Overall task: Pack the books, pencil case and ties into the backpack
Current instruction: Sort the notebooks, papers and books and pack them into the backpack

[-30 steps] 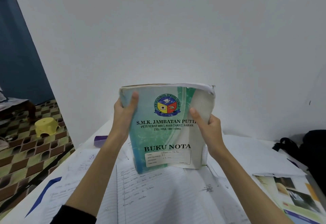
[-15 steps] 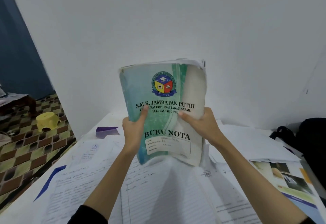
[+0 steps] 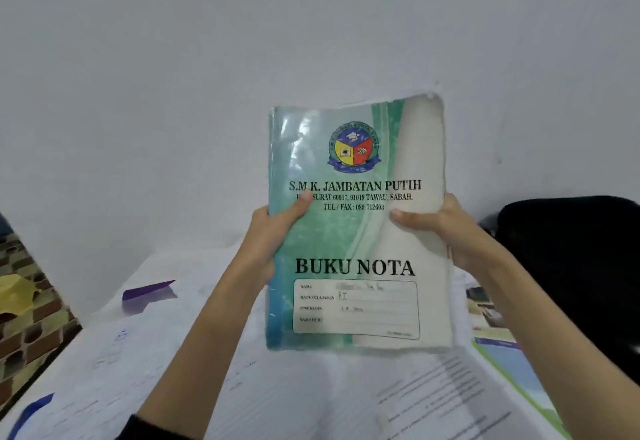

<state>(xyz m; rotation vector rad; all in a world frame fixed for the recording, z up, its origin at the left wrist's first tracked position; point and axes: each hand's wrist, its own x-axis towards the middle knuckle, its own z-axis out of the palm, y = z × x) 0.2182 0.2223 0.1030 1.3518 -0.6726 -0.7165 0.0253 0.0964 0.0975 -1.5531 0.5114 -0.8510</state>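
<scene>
Since half second ago, green-and-white "BUKU NOTA" paper notebook stack [image 3: 356, 225] sits closer to my face, cover upright, edges squarer. Left hand [image 3: 268, 238] grips left edge, thumb on cover; right hand [image 3: 446, 231] clamps right edge same way. Black fabric backpack [image 3: 571, 266] waits off to right, on table with loose papers [image 3: 277, 394]. Tip imo: keep both thumbs firm, edges flush, then swing right and slide in spine-first.

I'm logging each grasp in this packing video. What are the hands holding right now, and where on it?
Both hands grip the notebook upright: the left hand on its left edge, the right hand on its right edge, thumbs on the front cover.
</scene>
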